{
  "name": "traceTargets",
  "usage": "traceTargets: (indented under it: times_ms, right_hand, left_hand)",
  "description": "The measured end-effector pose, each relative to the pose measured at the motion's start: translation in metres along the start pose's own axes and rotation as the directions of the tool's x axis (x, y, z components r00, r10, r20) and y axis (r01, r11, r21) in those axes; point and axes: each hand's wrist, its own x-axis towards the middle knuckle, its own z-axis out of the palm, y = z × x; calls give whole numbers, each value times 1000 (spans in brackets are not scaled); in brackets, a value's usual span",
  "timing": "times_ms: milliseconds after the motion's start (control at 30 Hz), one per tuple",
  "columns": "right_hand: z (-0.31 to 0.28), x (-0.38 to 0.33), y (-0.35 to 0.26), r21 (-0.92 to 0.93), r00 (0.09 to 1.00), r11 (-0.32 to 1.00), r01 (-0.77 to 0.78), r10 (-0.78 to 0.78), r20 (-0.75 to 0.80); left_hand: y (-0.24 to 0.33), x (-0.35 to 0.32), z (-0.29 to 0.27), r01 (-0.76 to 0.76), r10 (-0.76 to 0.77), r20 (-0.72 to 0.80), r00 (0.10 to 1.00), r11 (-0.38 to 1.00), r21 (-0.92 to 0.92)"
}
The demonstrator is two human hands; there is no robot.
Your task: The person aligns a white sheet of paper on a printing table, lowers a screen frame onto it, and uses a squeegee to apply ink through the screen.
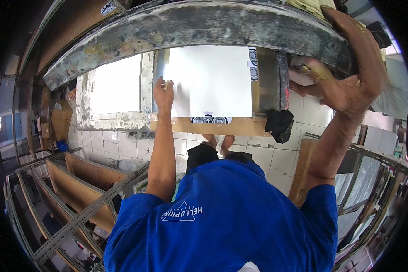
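A long ink-stained frame [204,27] is tilted up across the top of the view, over a board. My right hand [349,79] is closed round its right end; the fingers and skin carry yellowish stains. Under the frame lies a white sheet [217,81], with black-and-white printed pieces [211,120] showing at its lower edge and more at its right side. My left hand [164,96] is at the sheet's left edge, fingers curled together. Whether they pinch the sheet or some small thing cannot be made out.
A second white panel [117,86] rests on a stained board at the left. A crumpled black cloth [279,126] hangs at the board's right corner. Metal racks [77,195] with wooden shelves stand on both sides. Part of another person [394,97] shows at the right.
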Motion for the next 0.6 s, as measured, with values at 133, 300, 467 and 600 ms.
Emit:
traceTargets:
  times_ms: [133, 300, 467, 600]
  right_hand:
    - [13, 7, 1, -119, 978, 992, 31, -55, -201]
    - [3, 19, -4, -85, 985, 996, 31, -44, -166]
    - [16, 23, 10, -78, 938, 983, 167, -183, -294]
    - [14, 26, 1, -101, 953, 994, 34, -63, -296]
  left_hand:
    - [24, 8, 22, -419, 433, 2, 901, 871, 256]
    - [79, 23, 96, -613, 594, 187, 783, 788, 65]
    - [117, 56, 184, -747, 648, 440, 622, 659, 85]
    - [143, 68, 226, -803, 641, 542, 544, 585, 113]
